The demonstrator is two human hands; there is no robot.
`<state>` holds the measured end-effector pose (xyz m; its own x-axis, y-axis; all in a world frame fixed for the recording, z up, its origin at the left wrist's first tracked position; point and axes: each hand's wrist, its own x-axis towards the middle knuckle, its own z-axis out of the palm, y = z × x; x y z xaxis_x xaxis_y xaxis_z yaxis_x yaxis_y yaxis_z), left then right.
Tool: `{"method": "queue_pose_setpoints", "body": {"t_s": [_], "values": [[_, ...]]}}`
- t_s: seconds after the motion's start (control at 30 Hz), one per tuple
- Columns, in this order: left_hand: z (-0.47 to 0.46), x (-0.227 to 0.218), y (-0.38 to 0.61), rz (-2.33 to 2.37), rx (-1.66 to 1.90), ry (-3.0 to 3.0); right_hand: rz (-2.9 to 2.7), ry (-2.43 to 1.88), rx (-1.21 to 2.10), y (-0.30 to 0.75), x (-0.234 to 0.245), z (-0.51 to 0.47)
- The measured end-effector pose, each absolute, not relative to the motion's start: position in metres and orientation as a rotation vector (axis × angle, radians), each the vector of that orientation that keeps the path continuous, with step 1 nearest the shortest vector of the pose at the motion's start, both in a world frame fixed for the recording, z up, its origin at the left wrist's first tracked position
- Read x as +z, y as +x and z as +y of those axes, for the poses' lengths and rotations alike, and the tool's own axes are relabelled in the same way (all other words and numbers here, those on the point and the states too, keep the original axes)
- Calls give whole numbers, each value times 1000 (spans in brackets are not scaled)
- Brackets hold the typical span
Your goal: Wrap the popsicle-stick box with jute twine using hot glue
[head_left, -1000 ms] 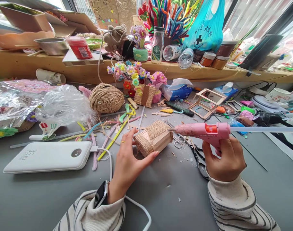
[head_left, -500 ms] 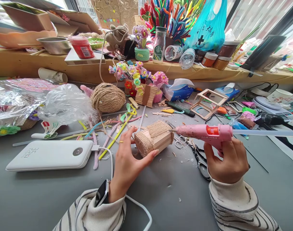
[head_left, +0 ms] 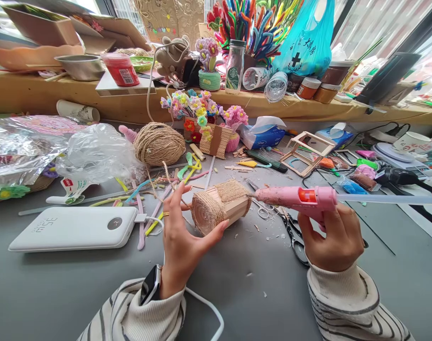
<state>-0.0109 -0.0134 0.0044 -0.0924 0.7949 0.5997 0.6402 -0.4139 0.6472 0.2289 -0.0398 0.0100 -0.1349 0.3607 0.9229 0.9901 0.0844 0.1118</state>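
Observation:
My left hand (head_left: 182,232) grips a small wooden stick cup (head_left: 221,204) lying on its side, partly wound with jute twine, its wound base turned toward me. A loose strand of twine runs from my fingers back toward the jute ball (head_left: 159,143). My right hand (head_left: 334,239) is closed round the handle of a pink hot glue gun (head_left: 297,198). Its nozzle touches the cup's right side, and a clear glue stick (head_left: 389,199) juts out of its back.
A white power bank (head_left: 75,227) with its cable lies at the left. Scissors (head_left: 290,232) sit under the gun. Pipe cleaners, plastic bags, paper flowers (head_left: 196,106), a stick frame (head_left: 306,151) and a tissue pack crowd the grey table. Jars and a blue bag line the wooden shelf.
My left hand has rolled and lifted the cup slightly, turning its twine-wound base more toward me. The glue gun has shifted a little left and stays at the cup.

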Motion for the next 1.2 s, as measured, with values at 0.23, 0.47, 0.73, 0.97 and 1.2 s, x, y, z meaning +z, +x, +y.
{"method": "queue_pose_setpoints", "body": {"t_s": [0.23,0.47,0.73,0.97,1.2], "values": [[-13,3,-12,1599,1594,2016,-1607,-1368,-1060,227,11,-42],[-12,2,-12,1607,1588,1998,-1600,-1379,-1026,228,8,-41],[-12,0,-14,1533,1606,1899,-1570,-1418,-957,231,6,-37],[-12,-4,-18,1413,1499,1725,-1363,-1751,-530,248,1,-16],[-11,-4,-18,1416,1372,1759,-1104,-2029,29,274,-6,-3]]}}
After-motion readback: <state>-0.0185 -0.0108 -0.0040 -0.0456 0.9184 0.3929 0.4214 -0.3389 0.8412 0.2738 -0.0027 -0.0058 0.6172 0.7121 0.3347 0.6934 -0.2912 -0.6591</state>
